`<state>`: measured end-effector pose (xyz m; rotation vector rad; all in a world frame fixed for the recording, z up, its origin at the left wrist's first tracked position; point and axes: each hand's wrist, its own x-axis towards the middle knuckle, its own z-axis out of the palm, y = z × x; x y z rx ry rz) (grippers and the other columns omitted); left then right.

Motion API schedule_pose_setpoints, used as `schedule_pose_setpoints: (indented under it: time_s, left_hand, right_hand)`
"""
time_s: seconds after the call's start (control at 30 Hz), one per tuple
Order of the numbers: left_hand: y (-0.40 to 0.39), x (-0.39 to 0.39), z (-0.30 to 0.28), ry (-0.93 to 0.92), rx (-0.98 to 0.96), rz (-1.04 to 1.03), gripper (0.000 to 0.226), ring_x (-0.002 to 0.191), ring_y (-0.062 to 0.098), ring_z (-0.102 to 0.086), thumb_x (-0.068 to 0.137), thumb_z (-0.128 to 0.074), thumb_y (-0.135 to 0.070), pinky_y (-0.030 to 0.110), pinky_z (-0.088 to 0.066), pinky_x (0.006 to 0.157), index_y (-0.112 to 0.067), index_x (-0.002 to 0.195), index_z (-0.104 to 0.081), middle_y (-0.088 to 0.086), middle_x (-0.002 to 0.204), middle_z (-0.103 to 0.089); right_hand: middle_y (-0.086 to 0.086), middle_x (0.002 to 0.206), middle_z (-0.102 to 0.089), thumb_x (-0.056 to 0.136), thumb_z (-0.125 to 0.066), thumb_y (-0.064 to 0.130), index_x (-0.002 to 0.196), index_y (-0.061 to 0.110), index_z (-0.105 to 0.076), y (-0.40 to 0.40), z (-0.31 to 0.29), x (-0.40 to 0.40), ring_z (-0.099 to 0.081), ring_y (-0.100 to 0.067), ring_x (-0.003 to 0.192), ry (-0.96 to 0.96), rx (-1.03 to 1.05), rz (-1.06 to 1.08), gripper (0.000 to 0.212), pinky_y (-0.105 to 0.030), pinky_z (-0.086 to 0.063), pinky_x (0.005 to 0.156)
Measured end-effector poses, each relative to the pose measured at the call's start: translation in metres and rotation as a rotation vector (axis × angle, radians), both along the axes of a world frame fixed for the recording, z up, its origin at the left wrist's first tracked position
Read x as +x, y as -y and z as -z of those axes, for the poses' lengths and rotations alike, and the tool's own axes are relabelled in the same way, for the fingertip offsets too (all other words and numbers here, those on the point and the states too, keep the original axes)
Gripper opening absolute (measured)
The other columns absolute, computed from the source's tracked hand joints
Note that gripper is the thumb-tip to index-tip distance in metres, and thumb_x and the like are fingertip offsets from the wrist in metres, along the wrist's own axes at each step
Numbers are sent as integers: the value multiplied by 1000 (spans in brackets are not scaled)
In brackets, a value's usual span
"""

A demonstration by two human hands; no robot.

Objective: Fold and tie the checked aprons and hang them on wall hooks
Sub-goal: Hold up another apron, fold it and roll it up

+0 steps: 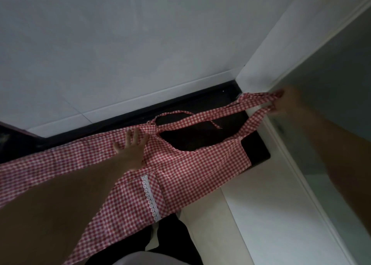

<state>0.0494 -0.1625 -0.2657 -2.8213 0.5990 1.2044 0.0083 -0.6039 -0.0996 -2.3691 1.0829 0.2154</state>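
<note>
A red-and-white checked apron (180,164) lies spread over a dark countertop (259,152), its lower part hanging off the front edge. A pocket with white lace trim (149,196) shows near the middle. My left hand (131,148) presses flat on the apron near its top, fingers spread. My right hand (285,102) is at the far right and grips the bunched apron straps (259,100), pulling them taut toward the wall corner. A thin tie loop (176,113) lies on the counter behind the bib.
A white tiled wall (120,54) rises behind the counter. A white corner post (267,50) and a door frame (297,174) stand at the right. Pale floor (210,220) shows below the counter edge. No wall hook is in view.
</note>
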Motion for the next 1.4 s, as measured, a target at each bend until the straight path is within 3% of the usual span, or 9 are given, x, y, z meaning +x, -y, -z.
schedule_pose_setpoints:
  time_s: [0.17, 0.3, 0.53, 0.7, 0.9, 1.0, 1.1, 1.27, 1.4]
  left_hand:
    - [10, -2, -3, 11, -9, -95, 116, 144, 34, 31, 82, -73, -47, 75, 2, 110, -37, 154, 17, 5, 157, 37]
    - [19, -6, -1, 89, -33, -117, 107, 146, 40, 23, 82, -54, -75, 72, 3, 111, -33, 155, 12, 11, 160, 29]
    - [11, 2, 9, 203, -112, 41, 111, 148, 34, 21, 82, -59, -70, 65, -4, 118, -27, 157, 11, 10, 161, 25]
    - [14, 4, 8, 123, -86, -40, 109, 145, 37, 27, 84, -58, -68, 68, 1, 115, -28, 156, 14, 11, 158, 32]
    - [18, 3, 3, 198, -47, 9, 112, 148, 40, 18, 82, -62, -66, 64, -1, 116, -21, 157, 9, 17, 161, 22]
    - [23, 3, 0, 294, -20, 83, 112, 150, 40, 10, 81, -63, -66, 57, -2, 119, -18, 157, 5, 19, 163, 13]
    - [25, 0, 2, 285, -52, 125, 108, 151, 37, 5, 83, -65, -61, 52, -4, 122, -21, 157, 3, 17, 164, 9]
    - [22, -9, 7, 290, -102, 151, 108, 152, 35, 2, 83, -66, -60, 50, -3, 120, -23, 157, 3, 15, 164, 6]
    - [25, -15, 7, 267, -83, 176, 109, 152, 34, 4, 82, -66, -60, 51, -2, 120, -21, 158, 4, 15, 164, 6]
  right_hand:
    - [-17, 150, -38, 70, -90, 22, 148, 7, -35, -17, 38, -16, -40, -34, 137, -59, 15, -183, 96, -43, -34, 113]
    - [-19, 138, -46, 75, -72, 20, 134, 15, -54, -63, 81, -38, -44, -37, 128, 27, -145, -474, 62, -47, -41, 107]
    - [3, 166, 5, 84, -68, 57, 157, 34, -14, -95, 141, -68, 4, -29, 153, -459, -67, -889, 94, -60, -19, 119]
    - [-8, 156, -26, 80, -72, 54, 147, 25, -35, -77, 142, -76, -31, -31, 142, -400, -157, -724, 82, -50, -37, 111]
    - [-16, 138, -48, 83, -70, 44, 130, 12, -51, -63, 125, -37, -43, -39, 131, -677, -331, -510, 60, -56, -35, 110]
    - [-10, 111, -61, 86, -66, 37, 107, 12, -60, -85, 122, 6, -58, -32, 111, -336, -357, -666, 33, -43, -47, 96]
    - [0, 100, -58, 95, -60, 23, 104, 15, -60, -138, 115, 45, -57, -17, 94, -41, -69, -768, 12, -30, -47, 82]
    - [2, 80, -64, 98, -55, 32, 81, 19, -62, -221, 136, 77, -61, -15, 77, -71, 211, -836, 23, -35, -47, 78]
    - [-3, 93, -70, 93, -42, 68, 84, 18, -67, -259, 156, 86, -63, -26, 103, -199, 68, -792, 56, -57, -25, 111]
